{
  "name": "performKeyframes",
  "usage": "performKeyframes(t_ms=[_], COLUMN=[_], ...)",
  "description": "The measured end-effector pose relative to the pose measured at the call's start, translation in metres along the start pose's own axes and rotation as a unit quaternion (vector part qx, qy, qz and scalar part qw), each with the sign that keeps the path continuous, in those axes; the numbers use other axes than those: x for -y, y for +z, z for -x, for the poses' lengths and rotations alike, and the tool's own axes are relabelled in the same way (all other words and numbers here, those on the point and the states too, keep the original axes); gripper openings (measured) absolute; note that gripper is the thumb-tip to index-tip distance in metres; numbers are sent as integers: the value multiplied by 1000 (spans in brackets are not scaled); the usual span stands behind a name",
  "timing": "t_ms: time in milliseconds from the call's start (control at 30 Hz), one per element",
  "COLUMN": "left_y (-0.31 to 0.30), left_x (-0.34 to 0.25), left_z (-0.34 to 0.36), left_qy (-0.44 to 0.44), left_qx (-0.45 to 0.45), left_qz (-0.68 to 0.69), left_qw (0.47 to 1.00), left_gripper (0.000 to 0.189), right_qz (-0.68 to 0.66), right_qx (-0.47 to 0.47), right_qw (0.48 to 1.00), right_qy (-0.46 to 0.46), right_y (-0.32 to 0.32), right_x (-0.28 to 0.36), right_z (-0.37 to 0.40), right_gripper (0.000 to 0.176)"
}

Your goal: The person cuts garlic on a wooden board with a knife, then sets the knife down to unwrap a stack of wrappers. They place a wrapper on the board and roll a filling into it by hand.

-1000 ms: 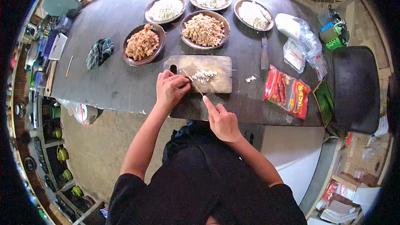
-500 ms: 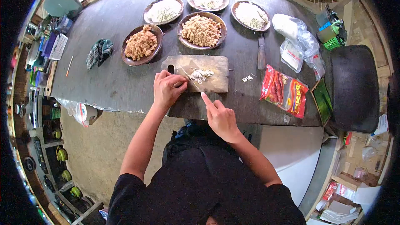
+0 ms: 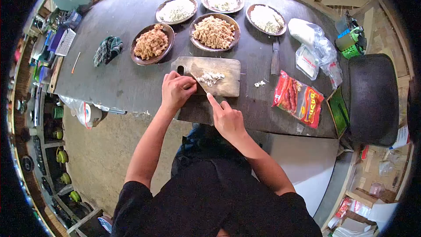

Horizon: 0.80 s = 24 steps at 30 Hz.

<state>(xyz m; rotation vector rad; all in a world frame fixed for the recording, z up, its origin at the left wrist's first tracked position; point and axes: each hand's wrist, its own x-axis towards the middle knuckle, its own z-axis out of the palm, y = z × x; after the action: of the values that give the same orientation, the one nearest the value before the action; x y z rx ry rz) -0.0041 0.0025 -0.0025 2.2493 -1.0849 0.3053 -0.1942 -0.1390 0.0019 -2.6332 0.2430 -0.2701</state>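
A wooden cutting board (image 3: 229,66) with a handle hole at its left lies at the table's near edge. Chopped pale pieces (image 3: 211,78) sit in a small pile on its middle. My right hand (image 3: 229,122) is closed around the handle of a knife (image 3: 201,84), index finger stretched along it. The thin blade slants up and left over the board, between the pile and my left hand. At the board's left edge, my left hand (image 3: 175,91) has its fingers curled together beside the blade. Whatever those fingers pinch is hidden.
Brown plates of shredded white food (image 3: 176,9) and of browned crumbly food (image 3: 214,33) stand behind the board. Rightward lie another knife (image 3: 275,59), pale scraps (image 3: 259,83), a red food packet (image 3: 298,98) and plastic bags (image 3: 322,44). A checked cloth (image 3: 108,51) lies left.
The right hand and knife have shifted slightly up and left, closer to the left hand. The left hand stays closed at the board's edge. The whole view has tilted a little.
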Motion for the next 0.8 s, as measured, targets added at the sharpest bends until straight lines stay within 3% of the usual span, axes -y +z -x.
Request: performKeyframes(t_ms=[367,800], left_y=[-2,-3], left_x=[8,21], left_z=[-4,-10], left_qy=[35,69], left_qx=[7,36], left_qz=[19,72], left_qw=[999,994], left_gripper=[11,13], right_qz=[-49,-2], right_qx=[-47,-98], right_qw=[997,991], right_qy=[20,86], right_y=[-8,16], right_x=[16,40], right_z=[13,12], right_gripper=[56,57])
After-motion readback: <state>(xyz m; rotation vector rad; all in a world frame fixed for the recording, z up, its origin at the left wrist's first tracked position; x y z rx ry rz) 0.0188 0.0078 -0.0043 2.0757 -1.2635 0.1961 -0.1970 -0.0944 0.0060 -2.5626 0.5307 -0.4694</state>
